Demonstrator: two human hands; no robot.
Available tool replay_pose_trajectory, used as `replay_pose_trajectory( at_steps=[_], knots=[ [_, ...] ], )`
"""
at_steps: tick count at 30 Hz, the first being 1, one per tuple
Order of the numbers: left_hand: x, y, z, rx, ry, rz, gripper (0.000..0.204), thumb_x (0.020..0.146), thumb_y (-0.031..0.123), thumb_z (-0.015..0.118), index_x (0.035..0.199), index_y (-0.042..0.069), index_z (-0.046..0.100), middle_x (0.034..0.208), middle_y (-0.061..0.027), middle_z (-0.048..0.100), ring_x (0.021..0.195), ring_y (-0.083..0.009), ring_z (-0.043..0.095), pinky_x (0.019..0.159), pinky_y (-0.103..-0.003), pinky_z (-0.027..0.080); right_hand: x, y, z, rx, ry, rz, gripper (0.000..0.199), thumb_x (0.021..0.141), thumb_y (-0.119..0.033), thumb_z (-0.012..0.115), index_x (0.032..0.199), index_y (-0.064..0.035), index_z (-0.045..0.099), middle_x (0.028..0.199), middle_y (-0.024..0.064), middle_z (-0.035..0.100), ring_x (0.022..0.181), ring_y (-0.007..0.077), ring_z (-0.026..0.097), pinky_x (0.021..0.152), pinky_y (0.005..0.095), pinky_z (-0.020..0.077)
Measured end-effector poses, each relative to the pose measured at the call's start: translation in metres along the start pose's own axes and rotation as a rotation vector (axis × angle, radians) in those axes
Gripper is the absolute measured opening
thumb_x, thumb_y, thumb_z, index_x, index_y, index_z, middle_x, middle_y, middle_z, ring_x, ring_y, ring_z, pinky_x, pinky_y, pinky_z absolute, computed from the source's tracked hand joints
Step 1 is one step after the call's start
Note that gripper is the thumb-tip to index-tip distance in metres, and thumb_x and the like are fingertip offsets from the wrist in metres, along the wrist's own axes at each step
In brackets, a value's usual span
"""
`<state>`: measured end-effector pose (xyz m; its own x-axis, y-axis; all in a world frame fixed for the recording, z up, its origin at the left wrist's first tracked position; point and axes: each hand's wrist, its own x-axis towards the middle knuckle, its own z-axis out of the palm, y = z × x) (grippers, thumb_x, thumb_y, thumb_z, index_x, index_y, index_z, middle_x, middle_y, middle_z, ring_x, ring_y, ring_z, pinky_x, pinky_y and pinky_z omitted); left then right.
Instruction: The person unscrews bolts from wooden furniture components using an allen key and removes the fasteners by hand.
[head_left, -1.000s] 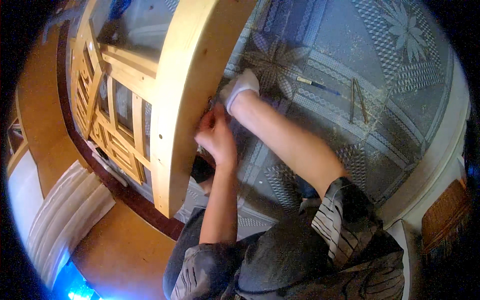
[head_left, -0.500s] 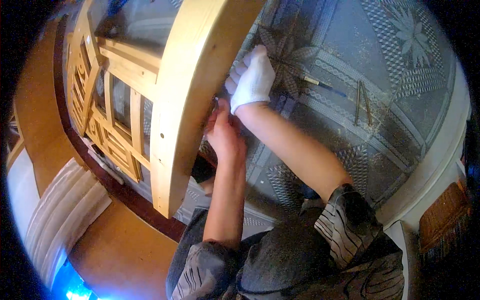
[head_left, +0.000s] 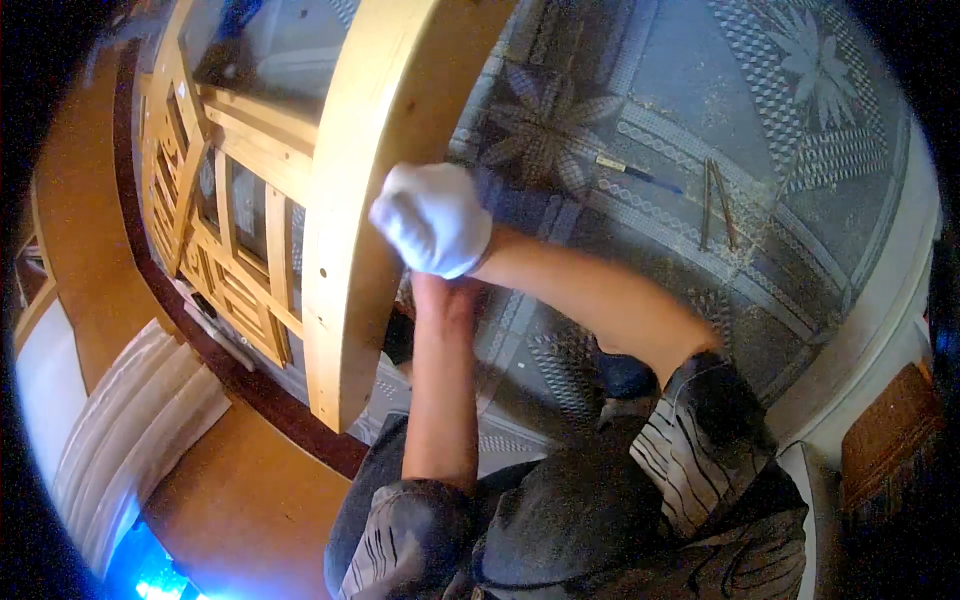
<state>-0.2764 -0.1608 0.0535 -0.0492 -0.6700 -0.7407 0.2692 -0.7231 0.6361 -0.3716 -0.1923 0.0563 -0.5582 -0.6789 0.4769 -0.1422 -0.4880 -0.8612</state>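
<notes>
My right hand (head_left: 428, 220) wears a white knitted glove and is closed in a fist against the inner side of a thick pale wooden beam (head_left: 345, 190). Whatever the fist grips is hidden. Just below it, my bare left hand (head_left: 443, 291) reaches up to the same side of the beam; the glove covers its fingers. The beam stands tilted and joins a light wooden frame with slats (head_left: 258, 275) on its left. A small dark hole shows in the beam's near face.
A grey patterned carpet (head_left: 660, 60) with scattered sawdust spreads to the right. On it lie a slim tool with a pale handle (head_left: 612, 163) and two thin rods (head_left: 714, 205). Pleated white cloth (head_left: 130, 420) lies at left on a brown surface (head_left: 240, 510).
My gloved right hand has moved left and down, from beside the beam to over my left hand. The left fingers and the small metal piece by them are now covered.
</notes>
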Motion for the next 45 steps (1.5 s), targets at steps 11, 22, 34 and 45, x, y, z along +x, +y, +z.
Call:
replay_pose_trajectory(
  at_steps=[11,22,34,45],
  knots=[
    [-0.019,0.025,-0.101,-0.317,0.252,-0.144,0.036,0.091,0.029,0.045,0.117,0.005,0.052,0.119,-0.012,0.055,0.111,-0.0268,0.051,0.092,-0.041,0.044,-0.047,-0.004,0.007,-0.358,-0.625,-0.433,0.024,0.077,-0.039,0.055,0.068,-0.0165,0.056,0.063,0.0025,0.056,0.066,0.0224,0.06,0.055,0.0385,0.048],
    [-0.023,0.01,-0.071,-0.117,-0.065,-0.024,0.039,0.096,0.026,0.037,0.13,0.006,0.041,0.132,-0.012,0.044,0.122,-0.0281,0.041,0.105,-0.043,0.031,-0.096,0.018,0.003,-0.517,-0.517,-0.276,0.025,0.069,-0.032,0.058,0.081,-0.0103,0.062,0.1,0.0044,0.056,0.104,0.0231,0.048,0.104,0.0458,0.0292],
    [-0.056,0.007,-0.067,0.428,0.488,0.393,0.016,0.085,0.009,0.056,0.097,-0.001,0.049,0.082,-0.006,0.056,0.073,-0.014,0.054,0.066,-0.026,0.045,-0.125,-0.01,0.021,-0.175,0.097,0.619,0.059,0.06,-0.025,0.077,0.107,-0.0054,0.047,0.108,0.0207,0.048,0.092,0.0361,0.052,0.079,0.0415,0.0454],
    [-0.064,0.051,0.004,1.401,0.535,1.521,0.041,0.075,0.009,0.074,0.105,0.0,0.048,0.097,-0.0102,0.054,0.09,-0.0203,0.051,0.081,-0.032,0.043,-0.029,0.069,-0.095,-0.885,-0.221,0.464,0.021,0.081,-0.011,0.044,0.095,-0.0097,0.059,0.087,0.0127,0.061,0.075,0.0312,0.063,0.06,0.0441,0.0526]
  ],
)
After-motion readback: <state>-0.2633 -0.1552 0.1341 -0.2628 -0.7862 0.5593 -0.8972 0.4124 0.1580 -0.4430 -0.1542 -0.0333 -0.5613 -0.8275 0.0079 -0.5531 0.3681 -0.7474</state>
